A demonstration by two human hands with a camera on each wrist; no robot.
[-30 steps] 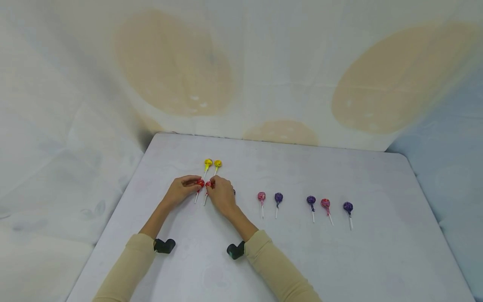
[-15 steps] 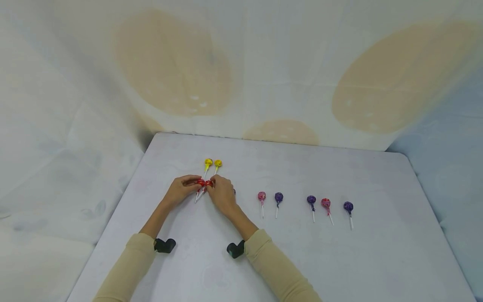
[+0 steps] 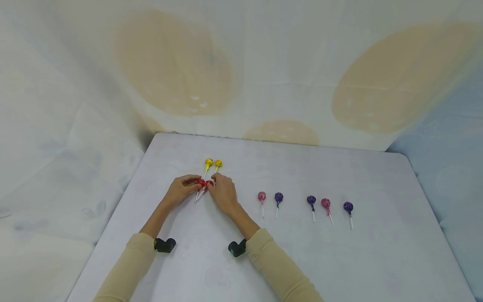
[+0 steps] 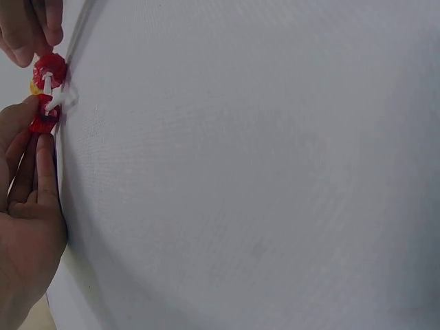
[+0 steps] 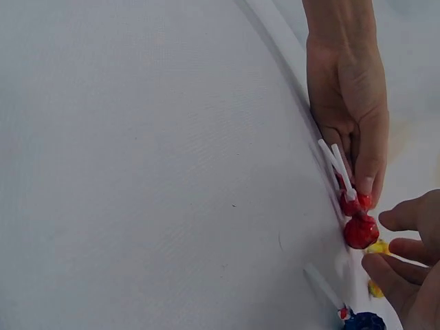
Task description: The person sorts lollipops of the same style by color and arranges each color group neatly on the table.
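On the white table (image 3: 339,251) my two hands meet at the left of centre. My left hand (image 3: 191,183) pinches a red lollipop (image 3: 201,183) by its head. The right hand (image 3: 216,183) pinches a second red lollipop (image 3: 209,183) right beside it. The two heads touch and their white sticks cross below. In the left wrist view the left hand (image 4: 34,137) holds one red head (image 4: 42,113), and the other red head (image 4: 51,67) sits under the right fingers (image 4: 31,31). In the right wrist view both red heads (image 5: 359,230) lie between the hands.
Two yellow lollipops (image 3: 213,162) lie just behind the hands. To the right runs a row: pink (image 3: 261,196), purple (image 3: 278,196), purple (image 3: 311,199), red-pink (image 3: 325,203), purple (image 3: 348,206). A purple lollipop (image 5: 364,322) lies under my right hand. Draped cloth rises behind and beside the table.
The two red lollipops were slightly apart and now touch, with their sticks crossed. My right hand shifted a little left and covers the purple lollipop in the head view.
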